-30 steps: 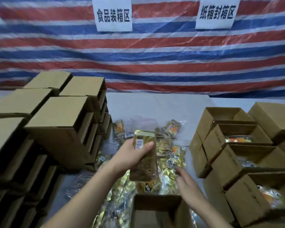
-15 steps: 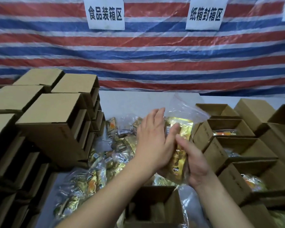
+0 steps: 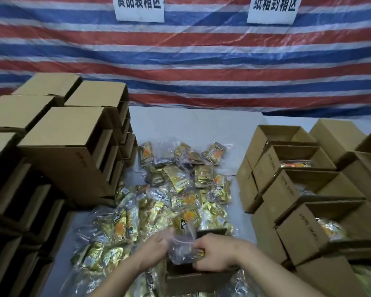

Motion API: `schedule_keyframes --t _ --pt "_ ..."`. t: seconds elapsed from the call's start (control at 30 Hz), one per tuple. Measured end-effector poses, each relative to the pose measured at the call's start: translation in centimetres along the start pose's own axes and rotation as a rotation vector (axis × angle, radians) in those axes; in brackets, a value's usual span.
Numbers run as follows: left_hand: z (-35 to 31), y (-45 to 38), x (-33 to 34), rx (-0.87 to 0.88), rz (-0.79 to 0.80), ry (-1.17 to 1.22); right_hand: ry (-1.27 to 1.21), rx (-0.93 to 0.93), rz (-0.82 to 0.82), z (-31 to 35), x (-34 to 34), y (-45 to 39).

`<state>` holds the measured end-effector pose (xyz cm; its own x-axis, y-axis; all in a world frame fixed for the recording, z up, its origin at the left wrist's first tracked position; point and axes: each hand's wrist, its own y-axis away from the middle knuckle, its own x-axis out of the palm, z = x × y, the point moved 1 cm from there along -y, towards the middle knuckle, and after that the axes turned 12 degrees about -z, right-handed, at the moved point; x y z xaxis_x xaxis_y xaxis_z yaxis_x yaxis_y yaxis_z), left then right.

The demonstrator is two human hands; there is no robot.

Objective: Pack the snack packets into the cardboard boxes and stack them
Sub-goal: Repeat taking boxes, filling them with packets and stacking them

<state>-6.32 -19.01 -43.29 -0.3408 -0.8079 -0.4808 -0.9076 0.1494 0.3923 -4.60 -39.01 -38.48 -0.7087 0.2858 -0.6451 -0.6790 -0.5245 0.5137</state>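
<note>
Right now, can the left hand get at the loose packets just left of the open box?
Probably yes: the left hand holds the clear bag over the open box, but the loose packets lie uncovered beside it.

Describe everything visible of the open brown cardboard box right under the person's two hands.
The open brown cardboard box is plain corrugated card and sits at the near edge of the table, among loose gold snack packets. Its far flap stands up behind the hands; the dark inside is mostly hidden. The left hand and right hand hold a clear plastic-wrapped gold packet over its opening. Whether the packet touches the box cannot be told.
</note>
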Motion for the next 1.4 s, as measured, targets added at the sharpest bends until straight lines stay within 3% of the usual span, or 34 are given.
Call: schedule_keyframes --t 0.17,0.37,0.47,0.63,0.83,0.97,1.07,1.13,1.33,1.4 --pt "0.2 -0.5 0.5 -0.076 -0.076 0.058 0.096 -0.114 0.083 0.9 2.9 -4.0" --pt "0.8 -0.9 0.4 -0.135 -0.126 0.112 0.073 -0.010 0.104 -0.7 3.6 -5.6" --pt "0.7 -0.9 0.7 -0.129 -0.129 0.118 -0.076 0.102 0.165 -1.8 3.6 -5.2" --pt "0.4 -1.0 1.4 -0.108 -0.119 0.104 -0.306 0.091 0.211 -1.7 1.9 -3.1" --pt "0.4 -1.2 1.2 -0.033 -0.182 0.007 -0.265 0.035 -0.113 -0.8 0.5 -1.1" --pt "0.0 -1.6 1.4 0.039 -0.231 -0.123 -0.029 0.128 0.172 0.7 4.6 -3.5" --pt "0.4 -1.3 1.5 0.043 -0.221 -0.123 -0.038 0.253 0.252 1.0 6.3 -5.2" --pt "0.7 -1.0 1.5 0.027 -0.212 -0.087 -0.097 0.345 0.218 1.0 6.5 -5.4" --pt "0.3 -1.3 1.5 0.028 -0.217 -0.057 -0.210 0.310 -0.030 -0.4 3.7 -3.3" --pt "0.3 -1.4 1.5 0.020 -0.216 -0.046 -0.214 0.297 0.008 -0.4 3.3 -3.4"
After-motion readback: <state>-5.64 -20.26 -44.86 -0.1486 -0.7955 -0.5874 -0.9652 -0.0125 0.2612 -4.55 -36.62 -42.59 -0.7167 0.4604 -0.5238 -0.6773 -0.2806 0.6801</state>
